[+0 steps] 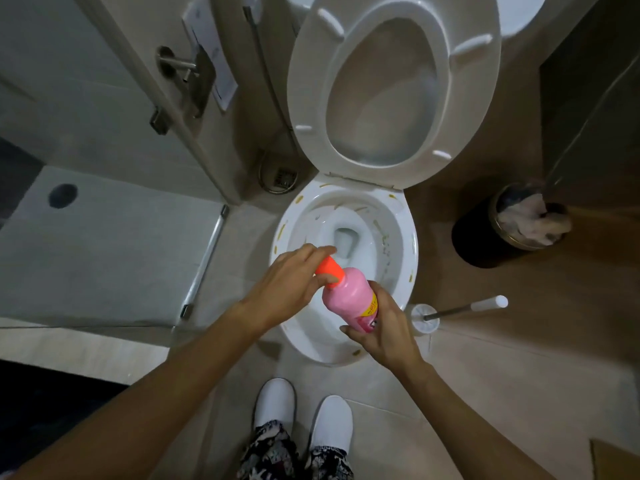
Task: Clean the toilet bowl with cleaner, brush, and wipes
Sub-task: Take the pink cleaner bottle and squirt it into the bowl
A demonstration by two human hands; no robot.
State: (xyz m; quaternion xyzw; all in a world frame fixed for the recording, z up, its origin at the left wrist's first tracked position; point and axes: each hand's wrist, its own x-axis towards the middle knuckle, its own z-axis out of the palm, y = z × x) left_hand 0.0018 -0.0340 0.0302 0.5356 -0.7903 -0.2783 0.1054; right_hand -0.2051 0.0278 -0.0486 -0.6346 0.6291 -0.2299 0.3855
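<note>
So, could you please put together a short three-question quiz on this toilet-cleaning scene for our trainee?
1. True or false: the toilet seat is raised.
2. Which hand grips the orange cap of the pink cleaner bottle? A) left hand B) right hand C) neither
3. Fill in: the toilet brush stands on the floor to the ____ of the toilet bowl.

Key
1. True; the seat is up and the bowl rim, marked with yellow streaks, is exposed.
2. A; its fingers wrap the cap while the right hand holds the bottle's body.
3. Right.
</note>
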